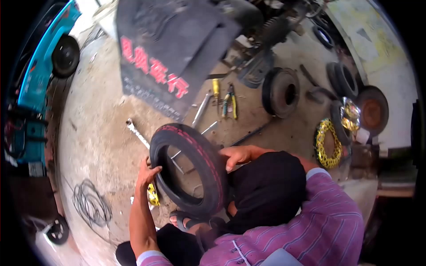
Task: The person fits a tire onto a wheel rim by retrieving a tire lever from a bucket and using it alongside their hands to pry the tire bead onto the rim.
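Observation:
A black tyre (214, 166) with red marks on its tread stands tilted in front of my knees. My left hand (147, 173) grips its left side, the thumb over the sidewall near the inner edge. On the other side my right hand (239, 156) is closed against the tread, its fingers partly hidden behind the tyre. A chrome wrench (136, 132) lies on the floor beyond the tyre, and a metal cross-shaped tool (177, 163) shows partly through its opening. Beyond them are another wrench (202, 109), a yellow-handled screwdriver (216, 91) and pliers (230, 103).
A dark mud flap (155, 57) with red lettering hangs ahead, beside vehicle parts. Several tyres (284, 93) lie to the right, near a yellow-and-black wrapped ring (327, 144). Coiled wire (91, 206) lies at left, below a teal vehicle (42, 75).

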Demonstrator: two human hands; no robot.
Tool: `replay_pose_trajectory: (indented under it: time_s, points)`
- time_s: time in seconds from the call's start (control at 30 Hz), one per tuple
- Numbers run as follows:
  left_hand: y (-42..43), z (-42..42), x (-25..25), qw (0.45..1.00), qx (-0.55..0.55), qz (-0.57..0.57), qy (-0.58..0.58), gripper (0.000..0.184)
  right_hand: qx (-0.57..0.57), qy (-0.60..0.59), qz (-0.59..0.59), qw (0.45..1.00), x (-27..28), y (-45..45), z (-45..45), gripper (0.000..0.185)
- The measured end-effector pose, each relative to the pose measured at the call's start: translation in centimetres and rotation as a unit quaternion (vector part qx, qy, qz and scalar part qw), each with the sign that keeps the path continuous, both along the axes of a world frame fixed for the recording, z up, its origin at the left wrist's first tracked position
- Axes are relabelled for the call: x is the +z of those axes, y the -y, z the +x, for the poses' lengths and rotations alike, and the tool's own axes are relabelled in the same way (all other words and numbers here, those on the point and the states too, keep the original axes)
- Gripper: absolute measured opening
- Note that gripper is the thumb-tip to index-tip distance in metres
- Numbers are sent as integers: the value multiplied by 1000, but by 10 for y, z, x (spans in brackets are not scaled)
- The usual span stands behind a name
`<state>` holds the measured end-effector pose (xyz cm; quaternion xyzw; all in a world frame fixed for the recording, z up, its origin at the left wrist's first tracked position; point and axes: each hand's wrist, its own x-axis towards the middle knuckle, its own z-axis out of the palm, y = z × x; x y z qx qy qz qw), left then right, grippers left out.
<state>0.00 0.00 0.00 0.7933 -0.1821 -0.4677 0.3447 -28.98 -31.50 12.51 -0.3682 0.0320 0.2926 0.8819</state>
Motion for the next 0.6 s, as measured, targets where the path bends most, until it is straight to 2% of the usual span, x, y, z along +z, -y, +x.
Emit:
replay_pose_trajectory:
  time_s: [0.03,0.07,0.1,0.13,0.17,0.27,0.37,0.43,0.5,0.57,0.6]
  points:
    - [-7,-2,-17,991,58,-52,-108,92,-15,-55,-23,998,-17,-10,-3,81]
    - [-20,-3,-33,995,50,-37,-72,87,-55,-86,-7,995,-29,-25,1,76]
    - [51,-46,3,998,49,-45,16,83,-102,-102,-14,989,-34,43,-58,72]
    - [50,-7,27,996,47,-29,63,81,-133,-63,9,989,-46,41,-25,71]
    - [48,-27,39,997,51,-8,55,80,-160,-78,28,984,-38,36,-42,69]
    - [64,-46,54,987,40,39,149,80,-257,-74,77,961,-42,38,-62,66]
    - [79,-55,66,980,56,2,190,82,-323,-55,-112,938,-46,49,-77,66]
    - [95,-67,86,978,62,-33,197,82,-361,-39,-202,910,-28,57,-89,75]
    - [115,-79,111,974,18,-34,224,82,-389,-54,-283,875,-11,64,-103,77]
    - [136,-94,134,970,-25,20,241,85,-463,-95,-260,842,-12,71,-118,76]
    - [142,-101,131,965,-30,2,261,87,-477,-84,-270,832,-20,80,-127,76]
